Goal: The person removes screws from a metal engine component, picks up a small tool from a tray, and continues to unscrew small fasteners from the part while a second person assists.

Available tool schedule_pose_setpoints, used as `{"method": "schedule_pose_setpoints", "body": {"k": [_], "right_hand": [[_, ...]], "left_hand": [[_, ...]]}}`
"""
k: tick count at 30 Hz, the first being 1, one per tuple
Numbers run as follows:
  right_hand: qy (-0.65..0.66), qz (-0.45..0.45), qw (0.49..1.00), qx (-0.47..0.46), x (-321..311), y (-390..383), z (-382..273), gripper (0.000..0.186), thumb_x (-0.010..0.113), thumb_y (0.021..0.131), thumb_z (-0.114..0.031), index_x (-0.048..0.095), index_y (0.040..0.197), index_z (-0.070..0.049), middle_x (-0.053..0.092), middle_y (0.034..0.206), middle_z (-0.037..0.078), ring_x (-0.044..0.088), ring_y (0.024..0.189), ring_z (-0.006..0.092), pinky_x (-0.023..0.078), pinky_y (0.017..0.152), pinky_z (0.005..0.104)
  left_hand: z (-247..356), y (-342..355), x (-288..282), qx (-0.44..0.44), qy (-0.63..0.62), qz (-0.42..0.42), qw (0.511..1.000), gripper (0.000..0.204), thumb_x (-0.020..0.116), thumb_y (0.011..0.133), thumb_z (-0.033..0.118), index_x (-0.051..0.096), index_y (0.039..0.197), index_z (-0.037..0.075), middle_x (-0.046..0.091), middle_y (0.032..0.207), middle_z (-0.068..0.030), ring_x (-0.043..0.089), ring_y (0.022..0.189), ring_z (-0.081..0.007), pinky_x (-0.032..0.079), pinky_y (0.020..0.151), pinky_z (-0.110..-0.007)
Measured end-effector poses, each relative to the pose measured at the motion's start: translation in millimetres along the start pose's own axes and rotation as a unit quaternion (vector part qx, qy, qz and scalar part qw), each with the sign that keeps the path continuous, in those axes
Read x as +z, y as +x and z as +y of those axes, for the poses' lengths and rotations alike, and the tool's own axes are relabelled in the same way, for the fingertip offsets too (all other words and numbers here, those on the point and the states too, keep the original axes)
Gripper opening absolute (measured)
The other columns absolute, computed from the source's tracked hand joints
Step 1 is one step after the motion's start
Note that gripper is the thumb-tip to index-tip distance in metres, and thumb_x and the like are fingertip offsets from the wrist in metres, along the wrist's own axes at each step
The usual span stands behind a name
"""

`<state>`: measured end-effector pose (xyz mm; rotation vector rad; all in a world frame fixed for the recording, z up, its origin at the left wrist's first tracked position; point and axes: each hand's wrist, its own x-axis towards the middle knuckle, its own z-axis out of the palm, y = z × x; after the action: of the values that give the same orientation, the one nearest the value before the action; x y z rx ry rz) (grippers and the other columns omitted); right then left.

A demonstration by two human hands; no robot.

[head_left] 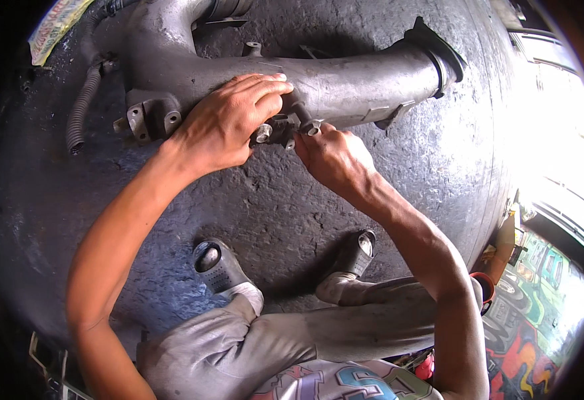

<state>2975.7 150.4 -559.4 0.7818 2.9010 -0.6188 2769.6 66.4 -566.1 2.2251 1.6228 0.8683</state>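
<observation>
A large grey metal housing point(345, 83), shaped like a vehicle axle tube with a curved left part and a flanged right end, lies across the floor in front of me. My left hand point(228, 120) is draped over its near side, fingers together and bent over the metal. Beside that hand, a bolt head point(264, 133) shows on a small dark bracket point(282, 127). My right hand point(335, 153) is closed at the right of the bracket, next to a short cylindrical metal stub point(304, 115). Its fingertips are partly hidden, and what they pinch cannot be made out.
A corrugated hose point(84, 107) hangs down at the left, below a yellow printed bag point(55, 30). My sandalled feet point(218, 267) stand on the dark rough floor point(272, 207). At the lower right are an orange-rimmed container point(484, 287) and a painted colourful panel point(532, 313).
</observation>
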Motion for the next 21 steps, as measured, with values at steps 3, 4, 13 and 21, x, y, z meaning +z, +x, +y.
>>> {"method": "schedule_pose_setpoints", "body": {"k": [3, 4, 13, 21], "right_hand": [[-0.029, -0.016, 0.999, -0.014, -2, 1, 24, 0.017, 0.061, 0.093, -0.025, 0.066, 0.087, -0.009, 0.060, 0.072, 0.017, 0.064, 0.055, 0.0341, 0.054, 0.047, 0.0415], [-0.080, 0.001, 0.995, -0.067, -4, 3, 27, 0.014, 0.063, 0.092, -0.024, 0.066, 0.088, -0.011, 0.060, 0.075, 0.016, 0.064, 0.055, 0.0345, 0.054, 0.048, 0.0419], [0.085, 0.046, 0.995, 0.028, 16, -12, -5, 0.018, 0.048, 0.094, -0.010, 0.063, 0.091, -0.001, 0.064, 0.076, 0.024, 0.064, 0.068, 0.0421, 0.050, 0.058, 0.0496], [0.209, 0.164, 0.964, 0.005, 34, -26, -15, 0.026, 0.045, 0.099, -0.016, 0.051, 0.082, 0.002, 0.057, 0.071, 0.031, 0.058, 0.070, 0.0511, 0.043, 0.054, 0.0517]], "left_hand": [[0, 9, 2, 0.000, 0.003, 0.003, 1.000, 0.036, 0.065, 0.055, -0.011, 0.050, 0.087, -0.001, 0.058, 0.129, -0.0163, 0.049, 0.130, -0.0341, 0.041, 0.109, -0.045], [0, 9, 1, -0.002, 0.004, 0.002, 1.000, 0.036, 0.065, 0.055, -0.011, 0.050, 0.087, -0.001, 0.058, 0.129, -0.0163, 0.049, 0.130, -0.0341, 0.041, 0.109, -0.045], [8, 9, 2, 0.022, -0.036, 0.022, 0.999, 0.042, 0.073, 0.055, -0.006, 0.065, 0.095, 0.000, 0.063, 0.118, -0.0165, 0.055, 0.122, -0.0332, 0.045, 0.104, -0.044], [10, 4, 3, 0.075, -0.007, -0.018, 0.997, 0.053, 0.078, 0.054, 0.009, 0.058, 0.101, -0.003, 0.055, 0.125, -0.0195, 0.047, 0.129, -0.0351, 0.041, 0.109, -0.041]]}}
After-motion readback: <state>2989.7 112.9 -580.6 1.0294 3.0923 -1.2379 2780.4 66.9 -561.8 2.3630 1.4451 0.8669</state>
